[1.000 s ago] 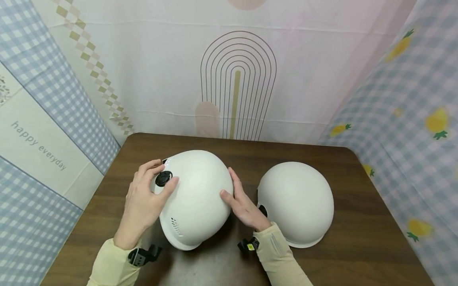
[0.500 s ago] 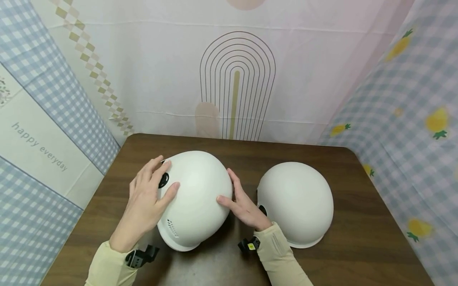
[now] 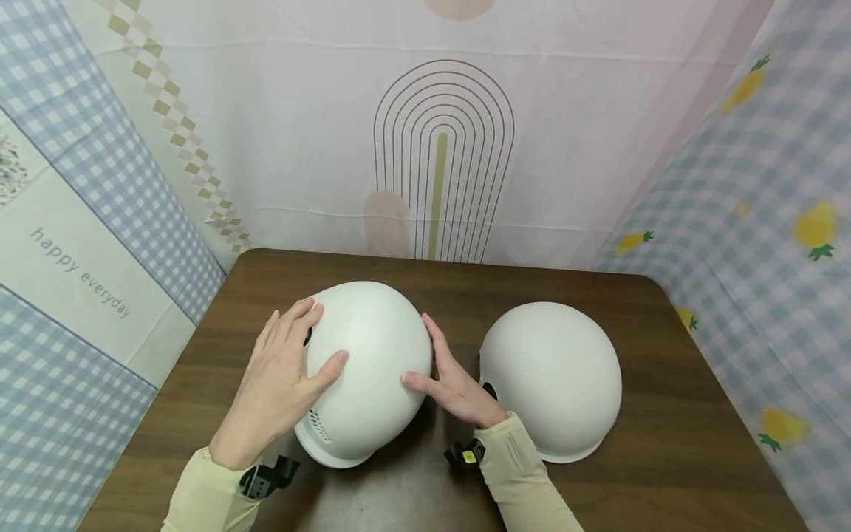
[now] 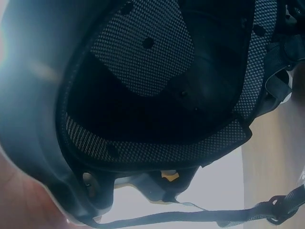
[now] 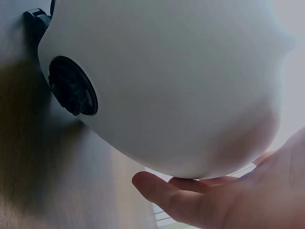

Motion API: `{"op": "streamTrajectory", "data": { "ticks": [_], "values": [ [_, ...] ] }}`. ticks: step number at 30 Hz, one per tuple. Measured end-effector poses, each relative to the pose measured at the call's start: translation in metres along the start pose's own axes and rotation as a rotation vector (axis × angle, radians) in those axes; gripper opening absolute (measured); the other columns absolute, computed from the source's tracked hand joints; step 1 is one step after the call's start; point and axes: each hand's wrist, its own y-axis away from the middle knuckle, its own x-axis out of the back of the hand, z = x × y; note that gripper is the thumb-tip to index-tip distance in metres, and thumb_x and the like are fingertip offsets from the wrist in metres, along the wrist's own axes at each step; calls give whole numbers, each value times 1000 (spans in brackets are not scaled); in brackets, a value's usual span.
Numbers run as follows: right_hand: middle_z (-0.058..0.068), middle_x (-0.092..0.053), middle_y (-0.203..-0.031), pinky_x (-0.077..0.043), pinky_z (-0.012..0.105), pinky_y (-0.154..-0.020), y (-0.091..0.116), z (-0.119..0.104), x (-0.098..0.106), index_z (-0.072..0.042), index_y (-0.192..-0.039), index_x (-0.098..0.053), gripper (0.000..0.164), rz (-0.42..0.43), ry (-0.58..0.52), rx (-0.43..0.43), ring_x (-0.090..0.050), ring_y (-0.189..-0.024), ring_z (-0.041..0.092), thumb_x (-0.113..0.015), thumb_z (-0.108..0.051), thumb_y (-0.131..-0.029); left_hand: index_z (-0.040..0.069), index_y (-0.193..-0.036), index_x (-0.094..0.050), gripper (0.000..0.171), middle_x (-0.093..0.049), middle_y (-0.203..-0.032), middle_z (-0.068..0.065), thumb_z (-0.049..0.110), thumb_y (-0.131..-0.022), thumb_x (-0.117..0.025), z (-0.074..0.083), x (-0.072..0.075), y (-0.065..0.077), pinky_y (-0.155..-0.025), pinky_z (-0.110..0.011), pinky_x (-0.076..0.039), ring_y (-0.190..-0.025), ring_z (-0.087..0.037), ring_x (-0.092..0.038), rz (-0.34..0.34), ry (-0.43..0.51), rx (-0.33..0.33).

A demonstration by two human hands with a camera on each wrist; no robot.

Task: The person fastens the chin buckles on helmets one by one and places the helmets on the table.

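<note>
A white helmet, tilted over.
The person's left hand and right hand spread wide against it; the gingham cloth over there reads "happy everyday".

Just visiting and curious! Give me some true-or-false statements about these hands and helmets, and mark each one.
1. The left hand and right hand both touch one white helmet. True.
2. Only one helmet is here. False: a second helmet rests on the tabletop, to the right.
3. The left wrist view shows a strap. True.
4. The sleeves are black. False: the sleeves are pale yellow.
5. The tabletop is brown. True.
</note>
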Motion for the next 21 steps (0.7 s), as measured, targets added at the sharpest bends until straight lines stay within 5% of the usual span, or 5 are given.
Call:
{"op": "streamTrajectory", "data": {
  "ticks": [9,21],
  "values": [
    [-11,-1,-159,-29,56,-106,-1,-1,1,-46,-151,5,94,16,60,12,-16,-144,18,-65,-47,-89,-2,-141,-41,87,-34,-147,-16,54,-82,-71,-1,-3,1,-108,-58,-24,-133,-38,-34,-25,6,47],
    [-7,-3,-158,-34,54,-103,-2,-3,-2,-47,-151,4,98,15,131,13,-22,-141,23,-69,-49,-86,23,-152,-34,78,-29,-147,-25,51,-87,-66,0,1,6,-94,-66,-32,-133,-42,-30,-94,-24,69]
  ]
}}
